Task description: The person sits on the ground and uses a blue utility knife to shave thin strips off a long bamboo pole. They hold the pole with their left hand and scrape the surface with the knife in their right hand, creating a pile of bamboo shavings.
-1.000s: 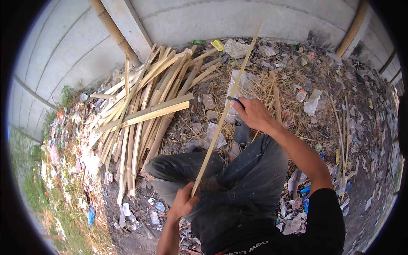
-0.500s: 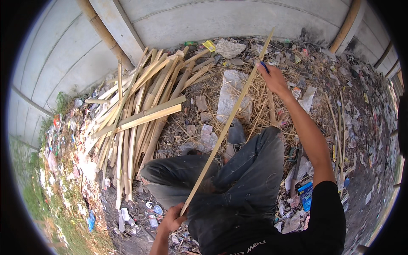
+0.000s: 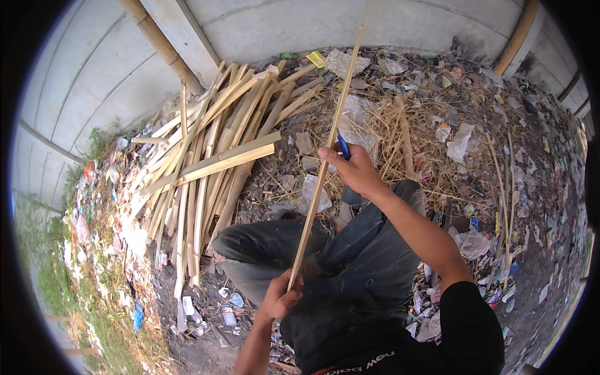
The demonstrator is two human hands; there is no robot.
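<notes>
A long, narrow bamboo strip [image 3: 314,209] slants up and away from my lap toward the wall. My left hand [image 3: 279,297], low by my left thigh, is closed around the strip's near end. Farther along, my right hand [image 3: 357,169] is closed too, its thumb and fingers against the strip around its middle. A slim blue object [image 3: 343,147], perhaps a tool handle, sticks out of the right fist. The rest of it is hidden by the fingers. My crossed legs in dark jeans [image 3: 369,250] lie beneath the strip.
A heap of split bamboo pieces [image 3: 215,164] lies at the left. A pale flat slab [image 3: 357,115] rests among dry shavings [image 3: 389,134] ahead. Concrete wall panels [image 3: 300,31] with bamboo poles [image 3: 159,45] stand behind. Litter covers the ground; thin sticks [image 3: 504,187] lie at the right.
My right hand has slid down along the strip toward my lap. The strip stands steeper, its far end higher against the wall. My left hand has risen slightly and shifted right.
</notes>
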